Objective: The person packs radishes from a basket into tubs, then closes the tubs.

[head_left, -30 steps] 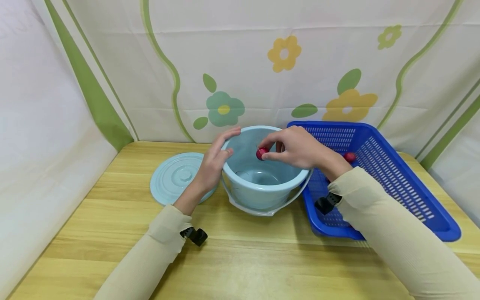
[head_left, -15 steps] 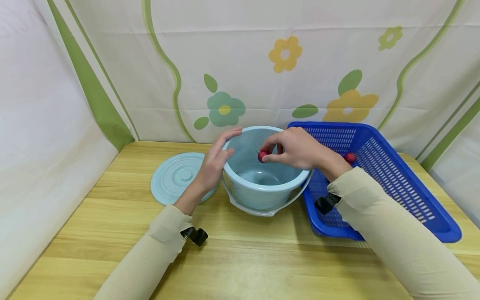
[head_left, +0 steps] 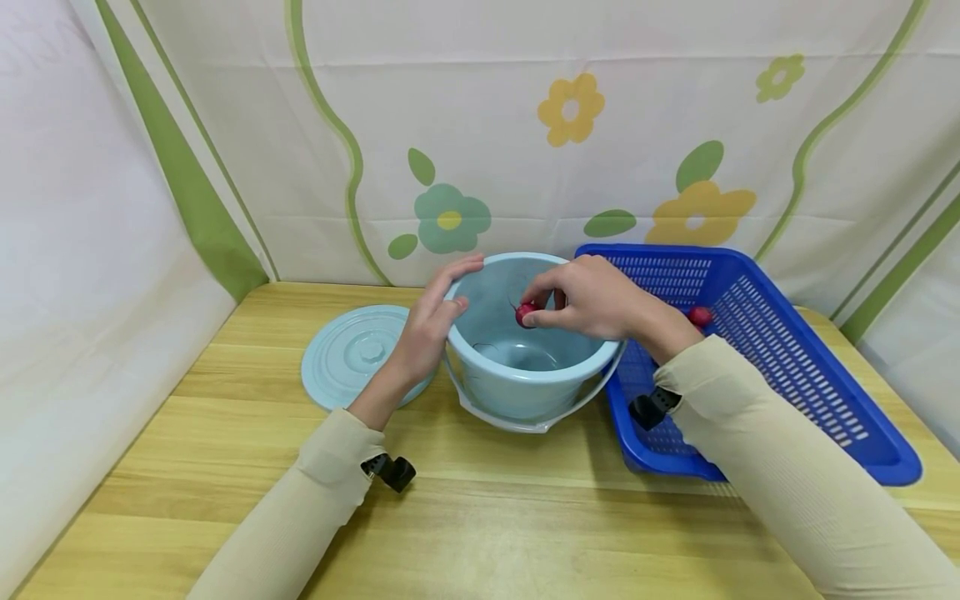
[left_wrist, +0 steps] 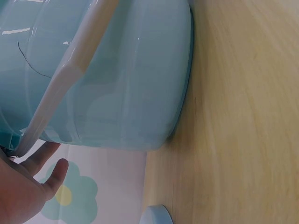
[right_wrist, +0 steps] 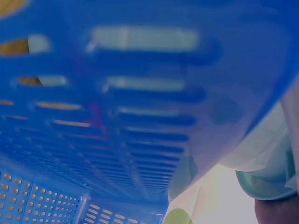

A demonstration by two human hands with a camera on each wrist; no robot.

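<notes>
Right hand point(head_left: 600, 300) has dipped slightly lower over the bucket since a second ago, its small red fruit point(head_left: 526, 313) now a touch deeper below the rim; left hand unchanged. Near edge: wooden table point(head_left: 480, 508), both forearms in beige sleeves, a black wrist mount on each. Left hand point(head_left: 429, 327) rests flat against the outer left wall of the light blue bucket point(head_left: 525, 379), fingers straight and spread, fingertips at the rim; the left wrist view shows the bucket wall and its white handle close up. Right hand pinches the red fruit between thumb and forefinger, held inside the bucket's mouth above the floor, not touching it. Light blue lid point(head_left: 352, 354) lies flat on the table left of the bucket, just beside it. Blue slotted basket point(head_left: 787, 358) sits right of the bucket, touching or nearly so; another red fruit point(head_left: 701, 316) inside it behind the right wrist. Flowered curtain point(head_left: 525, 142) at the back.
</notes>
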